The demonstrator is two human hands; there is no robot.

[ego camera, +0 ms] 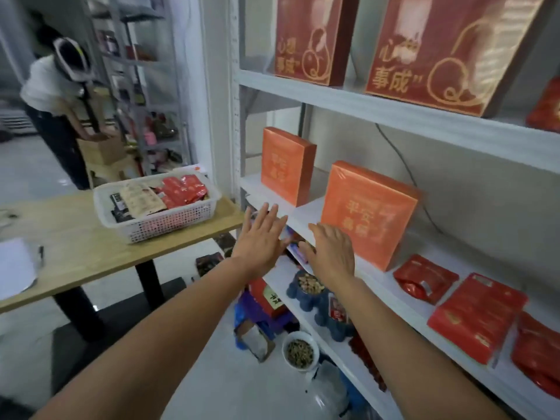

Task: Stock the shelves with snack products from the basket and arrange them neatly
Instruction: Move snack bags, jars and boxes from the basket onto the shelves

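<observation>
While both forearms reach forward, the left hand [263, 234] and the right hand [330, 253] hang side by side before the front edge of the white shelf [303, 215]. Their fingers are straight and slightly spread, and they hold nothing. Whether the right hand touches the shelf edge cannot be told.

Beneath them a bowl of seeds [300, 351] sits on the pale floor [212, 380], and a blue holder of nuts [306, 287] stands on the lower shelf.

To the right, three red shelf packets [475, 316] lie flat in a row on the white shelf, each with its long axis running from the front edge toward the back wall. Just beyond the right hand the near orange box [366, 213] stands upright with its broad face to the front. The far orange box [286, 165] stands the same way further along. Large dark red boxes [448, 53] fill the shelf above.

To the left stands a wooden bench [75, 237], its corner just beside the shelf post. On it a white perforated basket [169, 221] lies lengthwise along the top, holding red snack packets [181, 189], a beige packet [141, 198] and dark ones [119, 209], all lying loosely tilted.

Far behind, another person [54, 95] bends over a cardboard box [101, 147] by grey racking.
</observation>
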